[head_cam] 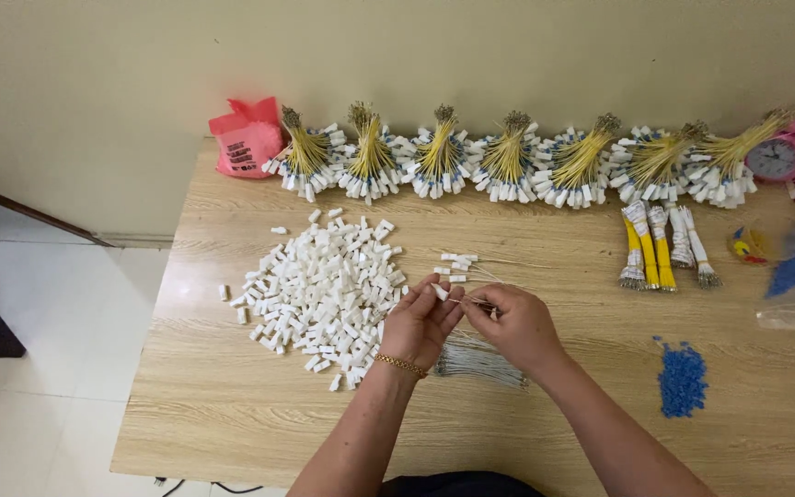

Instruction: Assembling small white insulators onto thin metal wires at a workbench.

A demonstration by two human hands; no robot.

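A small white plastic piece [439, 292] sits pinched in the fingertips of my left hand [420, 324], held just above the table [232, 405] near its middle. My right hand [515, 324] is closed on a thin wire [467, 301], thumb and forefinger pressed together around it, with the wire's free end pointing at the white piece; the two nearly meet, though I cannot tell whether the tip has gone in yet.

Just left of my hands lies a big heap of white pieces [324, 290], and a few finished ones with wires [457, 265] lie just beyond my fingers. Under my right wrist is a loose bundle of grey wires [476, 361]. Along the wall stands a row of tied bunches [508, 156] with yellow wires and white ends, a pink bag [246, 138] at its left and a pink clock [779, 155] at its right. Yellow wire bundles [655, 244] and a pile of blue bits [683, 377] lie well to the right.

The risks, as I judge them: the wire is thin and could bend or miss the opening if my hands are not lined up, and the piece is small enough to slip from my fingers into the heap. My right forearm could also drag the grey wires out of order.
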